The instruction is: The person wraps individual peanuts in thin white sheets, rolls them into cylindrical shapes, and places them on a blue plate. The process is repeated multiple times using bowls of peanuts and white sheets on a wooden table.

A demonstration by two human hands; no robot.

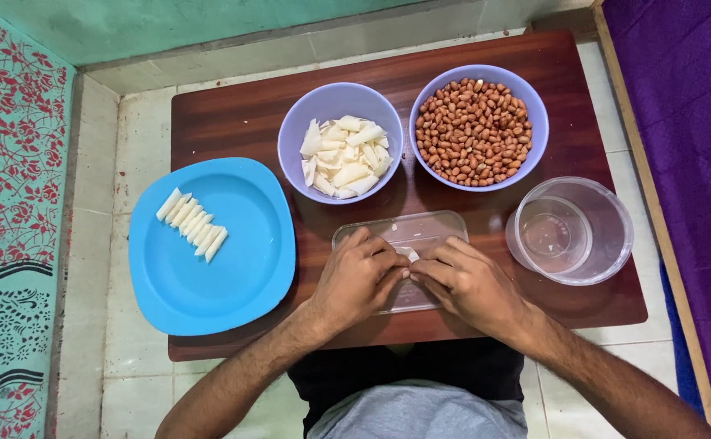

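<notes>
My left hand (pixel 357 279) and my right hand (pixel 467 284) meet over a clear flat plastic lid (pixel 404 229) on the low brown table (pixel 233 122). Both pinch one small white pastry piece (pixel 410 254) between their fingertips. Just beyond the hands stands a lilac bowl (pixel 341 97) of white pastry pieces. Beside it on the right, a second lilac bowl (pixel 526 89) holds peanuts (pixel 473 130). Left of my hands, a blue plate (pixel 209 276) carries a row of several rolled white pieces (pixel 193 225).
A clear round plastic container (pixel 571 230) stands at the table's right side. A purple cloth (pixel 689 122) lies along the right. A teal patterned fabric (pixel 10 162) hangs on the left. Pale floor tiles (pixel 136 154) surround the table.
</notes>
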